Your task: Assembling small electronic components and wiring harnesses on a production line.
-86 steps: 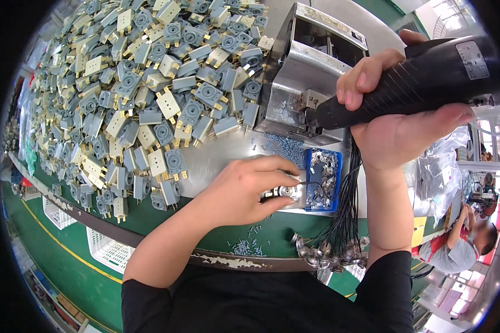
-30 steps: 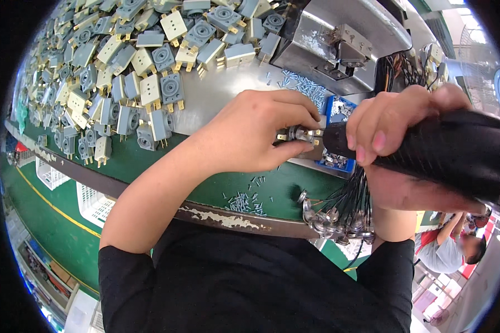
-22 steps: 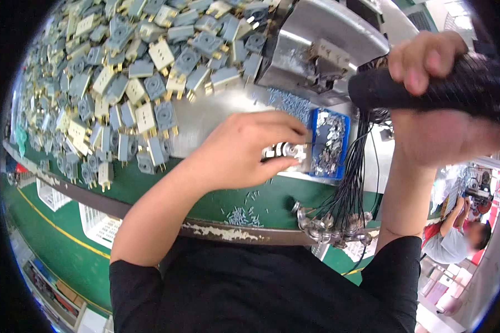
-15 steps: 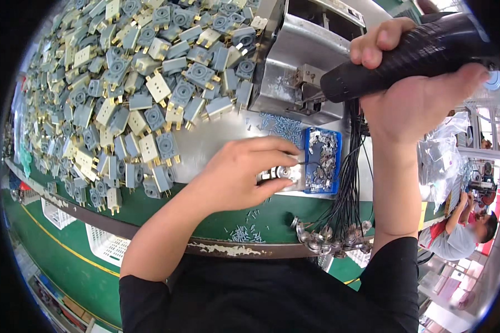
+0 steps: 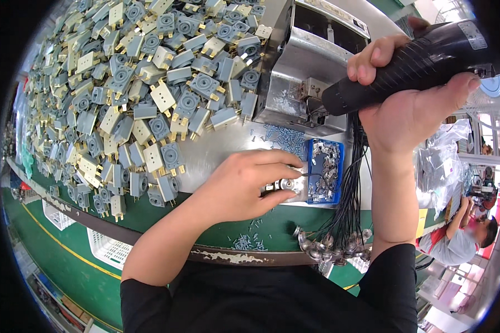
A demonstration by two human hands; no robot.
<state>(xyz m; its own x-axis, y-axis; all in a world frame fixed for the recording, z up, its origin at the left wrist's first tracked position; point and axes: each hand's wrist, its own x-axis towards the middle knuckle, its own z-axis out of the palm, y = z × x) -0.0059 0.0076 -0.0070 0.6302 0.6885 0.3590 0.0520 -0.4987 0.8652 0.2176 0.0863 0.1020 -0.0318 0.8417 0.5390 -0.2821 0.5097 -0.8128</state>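
Observation:
My left hand (image 5: 241,186) is closed around a small round metal fitting (image 5: 286,184) on the metal worktop, fingertips and thumb on either side of it. Part of the fitting is hidden by the fingers. In my right hand (image 5: 400,119) is a black electric screwdriver (image 5: 411,69), held sideways with its nose pointing left. The screwdriver's nose is at the small block on the front of a metal screw feeder (image 5: 286,75). Just right of the fitting lies a blue tray (image 5: 341,166) of small metal clips. Loose screws (image 5: 283,137) are spread behind the left hand.
A large heap of grey and cream pronged blocks (image 5: 155,89) covers the left of the bench. Black wires (image 5: 351,194) with round metal ends hang over the front edge. More screws (image 5: 250,241) lie near that edge. Another person (image 5: 455,241) works at far right.
The view has shifted slightly, so the bench sits a little lower in it. Both hands keep their grips, and the screwdriver stays at the feeder, its rear end tilted a bit differently.

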